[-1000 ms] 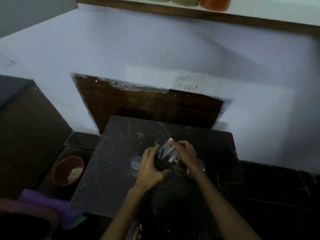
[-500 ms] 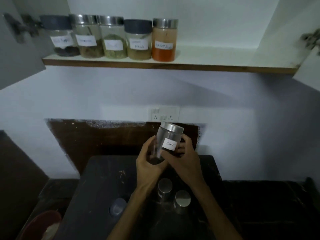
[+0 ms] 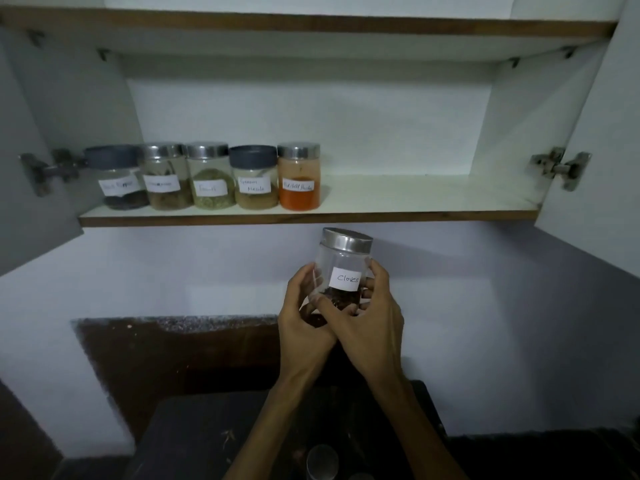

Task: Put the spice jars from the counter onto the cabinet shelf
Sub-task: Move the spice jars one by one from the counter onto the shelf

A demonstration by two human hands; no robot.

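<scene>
A clear cloves jar (image 3: 341,268) with a steel lid and a white label is held in the air, slightly tilted, just below the cabinet shelf (image 3: 415,197). My left hand (image 3: 304,320) grips its lower left side and my right hand (image 3: 370,317) wraps its lower right and front. Several labelled spice jars stand in a row on the left part of the shelf, ending with an orange chilli powder jar (image 3: 299,176). The steel lid of another jar (image 3: 322,460) shows on the dark counter (image 3: 207,441) at the bottom.
Both cabinet doors stand open, the left door (image 3: 31,161) and the right door (image 3: 595,150), each with metal hinges. An upper shelf board (image 3: 311,26) spans the top. The shelf's right half is bare white board. A brown panel (image 3: 173,351) backs the counter.
Both hands have lifted the cloves jar from the counter up to just under the shelf. My view has tilted upward, so the whole cabinet interior now shows.
</scene>
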